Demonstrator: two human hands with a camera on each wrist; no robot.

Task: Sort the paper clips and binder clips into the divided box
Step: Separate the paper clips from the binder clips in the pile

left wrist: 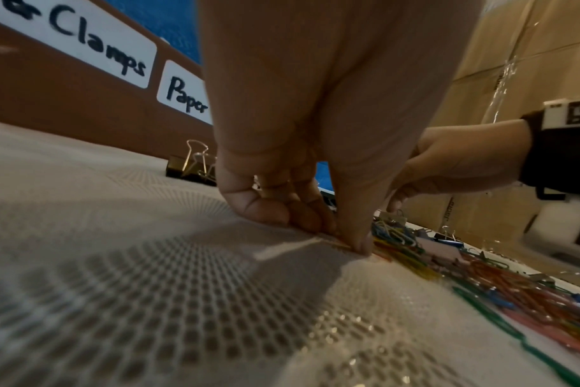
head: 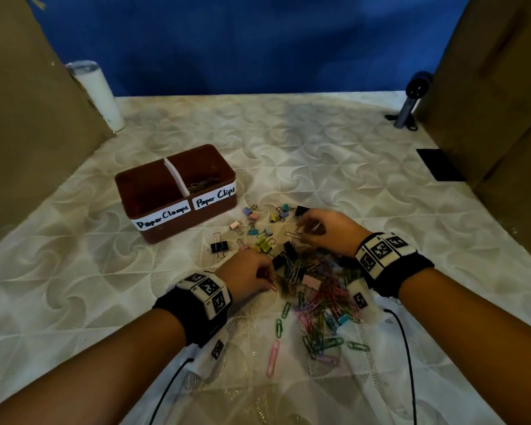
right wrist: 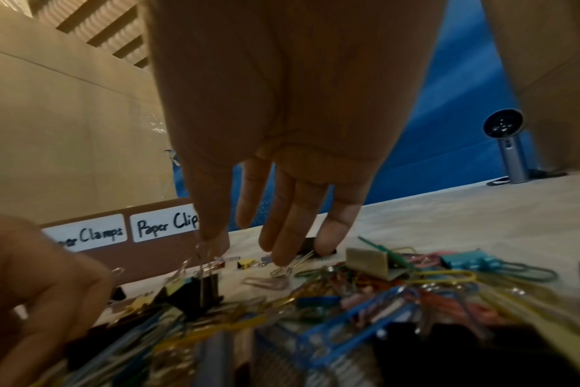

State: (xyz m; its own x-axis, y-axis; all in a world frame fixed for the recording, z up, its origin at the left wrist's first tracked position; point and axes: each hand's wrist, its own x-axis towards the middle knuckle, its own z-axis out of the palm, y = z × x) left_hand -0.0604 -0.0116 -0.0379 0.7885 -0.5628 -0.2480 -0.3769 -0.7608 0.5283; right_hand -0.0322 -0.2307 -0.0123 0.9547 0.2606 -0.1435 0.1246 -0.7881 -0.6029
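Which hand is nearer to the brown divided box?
Left. The left hand is down at the clip pile, nearest the box; the right hand is farther to the box's right, beyond the scattered binder clips.

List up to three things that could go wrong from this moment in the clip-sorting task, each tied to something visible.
1. Paper clips in the pile lie tangled with binder clips, so the left hand may lift several at once.
2. The divided box has adjacent "Paper Clamps" and "Paper Clips" sections; a careless drop could land wrongly.
3. The right hand reaching among the scattered binder clips might scatter them farther.
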